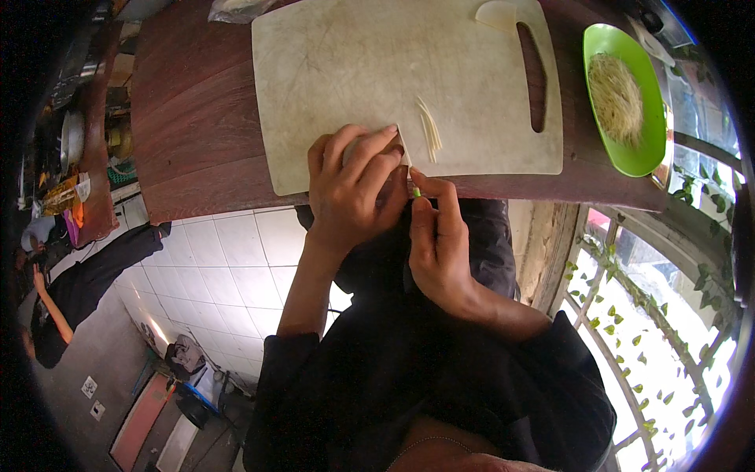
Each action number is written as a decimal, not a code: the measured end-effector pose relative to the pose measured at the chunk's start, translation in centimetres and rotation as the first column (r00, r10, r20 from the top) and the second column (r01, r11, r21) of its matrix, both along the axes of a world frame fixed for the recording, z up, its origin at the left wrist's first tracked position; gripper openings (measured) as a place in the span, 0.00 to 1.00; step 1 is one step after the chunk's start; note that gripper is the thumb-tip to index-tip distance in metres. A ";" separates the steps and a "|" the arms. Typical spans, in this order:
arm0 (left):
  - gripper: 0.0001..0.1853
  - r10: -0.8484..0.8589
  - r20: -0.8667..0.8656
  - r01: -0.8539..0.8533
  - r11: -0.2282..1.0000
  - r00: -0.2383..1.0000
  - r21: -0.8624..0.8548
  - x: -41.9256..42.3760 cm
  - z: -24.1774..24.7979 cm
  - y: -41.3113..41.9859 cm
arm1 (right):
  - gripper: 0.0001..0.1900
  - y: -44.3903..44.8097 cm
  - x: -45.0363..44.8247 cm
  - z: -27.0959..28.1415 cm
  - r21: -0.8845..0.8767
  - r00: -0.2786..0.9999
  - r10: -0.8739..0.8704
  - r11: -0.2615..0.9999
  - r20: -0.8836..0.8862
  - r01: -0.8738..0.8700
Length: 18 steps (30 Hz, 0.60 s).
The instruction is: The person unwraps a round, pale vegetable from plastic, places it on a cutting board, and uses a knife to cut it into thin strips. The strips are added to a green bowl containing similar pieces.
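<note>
My left hand (360, 180) lies over the near edge of a white plastic cutting board (348, 71), its fingertips beside a thin knife blade (404, 147). Something pale shows partly beneath its fingers; what it is stays hidden. My right hand (439, 236) grips the knife's handle, of which a small green part (417, 192) shows. Just right of the blade lie several thin pale strips (430, 130). A pale, flat, rounded piece (496, 15) rests by the board's handle slot. Farther right, a green bowl (655, 118) holds a heap of fine pale shreds (616, 100).
The board lies on a dark reddish wooden table (194, 118). A clear plastic bag (236, 9) sits at the far edge. At left, a person in dark clothes (88, 289) is near another counter with pans and packets. A window with leafy vines (643, 307) stands at right.
</note>
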<state>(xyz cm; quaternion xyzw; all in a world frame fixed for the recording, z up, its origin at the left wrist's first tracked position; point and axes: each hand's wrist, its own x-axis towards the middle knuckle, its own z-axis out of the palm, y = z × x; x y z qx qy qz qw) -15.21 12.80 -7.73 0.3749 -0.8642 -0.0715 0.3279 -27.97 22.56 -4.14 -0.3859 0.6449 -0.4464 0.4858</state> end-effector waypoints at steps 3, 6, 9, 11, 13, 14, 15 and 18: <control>0.09 0.001 0.004 -0.001 1.000 1.000 0.000 0.1 0.1 -0.1 | 0.14 -0.2 0.1 -0.3 -0.140 0.992 -0.016 0.990 -0.122 -0.001; 0.08 0.000 0.008 0.000 1.000 1.000 0.005 0.0 0.1 0.0 | 0.15 0.0 0.0 -0.1 -0.084 0.995 0.001 0.996 -0.100 -0.010; 0.08 -0.001 0.005 0.001 1.000 1.000 0.004 -0.1 0.1 -0.1 | 0.14 0.3 0.0 0.1 -0.011 0.999 -0.009 1.000 -0.050 0.008; 0.08 -0.002 0.004 0.002 1.000 1.000 0.005 -0.3 0.1 0.0 | 0.15 0.4 -0.1 0.2 -0.020 0.999 -0.011 1.000 -0.036 0.011; 0.08 -0.002 0.010 0.002 1.000 1.000 0.006 -0.3 0.1 0.0 | 0.15 0.5 -0.2 0.2 -0.010 0.999 -0.010 1.000 -0.036 0.010; 0.07 -0.001 0.009 0.001 1.000 1.000 0.010 -0.3 0.1 0.0 | 0.15 0.6 -0.2 0.2 0.002 0.999 -0.009 1.000 -0.039 0.009; 0.07 -0.001 0.007 0.001 1.000 1.000 0.014 -0.3 0.1 0.0 | 0.15 0.7 -0.3 0.1 0.000 0.999 -0.004 1.000 -0.047 0.004; 0.07 -0.004 0.006 0.003 1.000 1.000 0.018 -0.6 0.0 0.0 | 0.15 0.6 -0.4 -0.3 -0.116 0.992 -0.014 0.993 -0.124 0.000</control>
